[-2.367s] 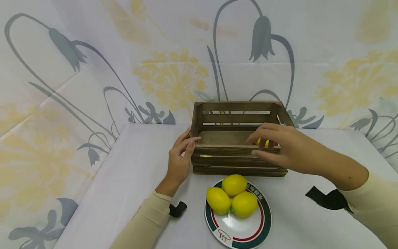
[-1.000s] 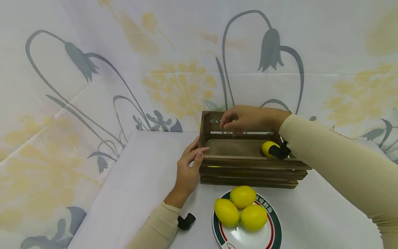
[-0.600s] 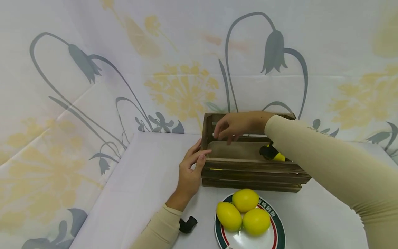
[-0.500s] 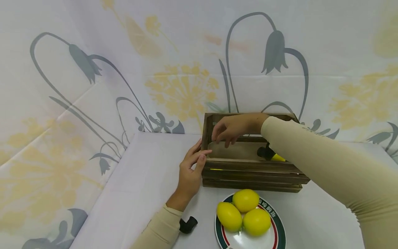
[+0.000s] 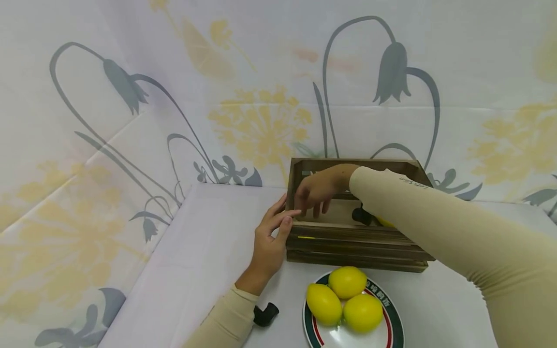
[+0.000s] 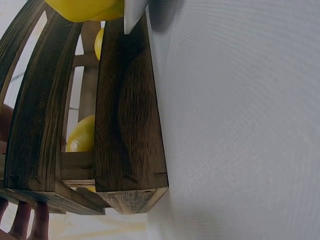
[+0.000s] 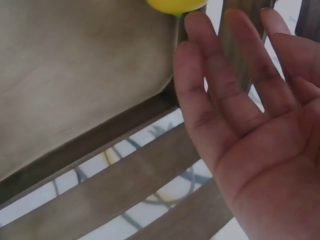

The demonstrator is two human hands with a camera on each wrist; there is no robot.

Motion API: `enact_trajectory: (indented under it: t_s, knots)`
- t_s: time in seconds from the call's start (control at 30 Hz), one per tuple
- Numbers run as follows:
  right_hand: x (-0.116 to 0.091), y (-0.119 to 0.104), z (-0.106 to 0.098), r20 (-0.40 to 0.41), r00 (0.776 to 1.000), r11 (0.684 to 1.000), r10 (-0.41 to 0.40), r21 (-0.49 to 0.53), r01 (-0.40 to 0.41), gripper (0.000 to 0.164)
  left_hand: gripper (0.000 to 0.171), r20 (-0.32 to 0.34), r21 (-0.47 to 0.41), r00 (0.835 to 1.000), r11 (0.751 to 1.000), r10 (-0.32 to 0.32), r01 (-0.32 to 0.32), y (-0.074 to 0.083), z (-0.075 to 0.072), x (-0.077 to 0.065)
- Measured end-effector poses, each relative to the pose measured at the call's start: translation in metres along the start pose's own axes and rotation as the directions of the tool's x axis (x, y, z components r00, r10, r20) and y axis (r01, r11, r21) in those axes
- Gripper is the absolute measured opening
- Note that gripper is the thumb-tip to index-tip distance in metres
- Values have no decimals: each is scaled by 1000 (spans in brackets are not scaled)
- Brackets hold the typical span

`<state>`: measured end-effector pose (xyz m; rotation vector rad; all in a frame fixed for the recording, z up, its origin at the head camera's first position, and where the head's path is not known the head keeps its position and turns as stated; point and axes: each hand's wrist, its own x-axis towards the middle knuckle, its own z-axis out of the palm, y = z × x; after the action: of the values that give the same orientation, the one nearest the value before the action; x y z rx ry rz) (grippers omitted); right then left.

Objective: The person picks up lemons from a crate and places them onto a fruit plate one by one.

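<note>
A brown slatted wooden crate (image 5: 357, 246) stands on the table. At its left end, my left hand (image 5: 271, 249) rests with fairly straight fingers, one fingertip over the rim and the thumb at the front corner. My right hand (image 5: 319, 191) reaches down inside the crate's left part, fingers loosely bent and nothing in them. Near its fingertips lies a yellow lemon (image 7: 177, 4), whose edge shows in the right wrist view. Through the front slats, the left wrist view shows a lemon (image 6: 82, 135) at the left end. Another lemon (image 5: 385, 222) lies at the right, partly hidden by my sleeve.
In front of the crate, a white plate (image 5: 398, 328) with a green and red rim carries three lemons (image 5: 363, 313). A black strap end (image 5: 265, 314) sticks out by my left wrist. Patterned cloth (image 5: 265, 130) hangs behind the crate.
My right hand has moved from the crate's right side to the left and down into it. My left hand has kept its place on the crate. The head view has shifted slightly.
</note>
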<state>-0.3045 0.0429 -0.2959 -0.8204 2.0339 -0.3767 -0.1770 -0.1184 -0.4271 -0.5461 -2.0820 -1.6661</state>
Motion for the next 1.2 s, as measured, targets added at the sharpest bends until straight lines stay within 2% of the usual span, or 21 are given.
enact_trajectory:
  t_s: [0.17, 0.37, 0.5, 0.67, 0.87, 1.0, 1.2]
  knots:
    - [13, -4, 1, 41, 997, 995, 63, 75, -66, 23, 25, -5, -7, 1000, 1000, -3, 3, -1, -1, 0]
    - [20, -1, 4, 118, 985, 973, 125, 178, -145, 27, 25, -11, -4, 1000, 1000, 5, -5, 1, 0, 0]
    - [22, 2, 7, 159, 976, 969, 152, 169, -179, 40, 25, -8, -2, 1000, 1000, 11, -11, 0, 0, 0]
    - [25, 3, 10, 147, 970, 968, 191, 136, -211, 49, 26, -7, 3, 1000, 1000, 13, -13, -1, 0, 0]
    - [18, 5, 6, 106, 977, 972, 187, 125, -199, 45, 27, -1, -3, 1000, 1000, 5, -5, 0, 0, 0]
    - [11, 11, 3, 85, 984, 978, 155, 130, -166, 39, 27, 3, 6, 1000, 1000, -5, 5, -1, 0, 0]
    - [8, 15, 4, 76, 991, 990, 107, 87, -114, 39, 26, 2, 23, 1000, 1000, -10, 10, 1, 0, 0]
